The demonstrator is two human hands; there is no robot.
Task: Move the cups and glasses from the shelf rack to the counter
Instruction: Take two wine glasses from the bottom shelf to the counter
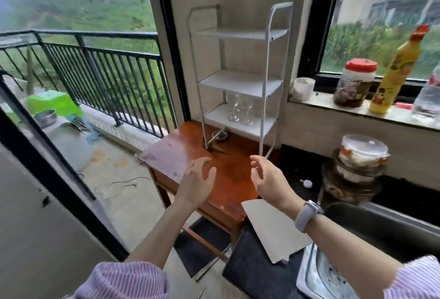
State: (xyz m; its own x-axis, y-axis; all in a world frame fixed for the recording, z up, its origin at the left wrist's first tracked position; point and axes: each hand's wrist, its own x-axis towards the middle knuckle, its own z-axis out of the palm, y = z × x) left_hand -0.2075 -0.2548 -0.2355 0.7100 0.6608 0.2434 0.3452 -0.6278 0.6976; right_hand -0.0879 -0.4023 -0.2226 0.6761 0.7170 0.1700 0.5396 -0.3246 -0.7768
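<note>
A white metal shelf rack [266, 65] stands on a red-brown wooden table [228, 174] against the wall. Its top two shelves hold nothing. On the lowest shelf stand clear stemmed glasses [240, 110], close together and blurred. My left hand [197, 179] hovers over the table in front of the rack, fingers apart and holding nothing. To its right, my right hand [266, 177] is also open, palm turned inward, a watch on its wrist. Both hands are well short of the glasses.
A black counter [300, 172] runs right of the table, with stacked lidded containers [357, 167], a dark pot [385, 227] and a sink [316, 275]. A white cup [302, 89], a jar [354, 84] and bottles line the window sill. A small metal dish [220, 135] lies under the rack.
</note>
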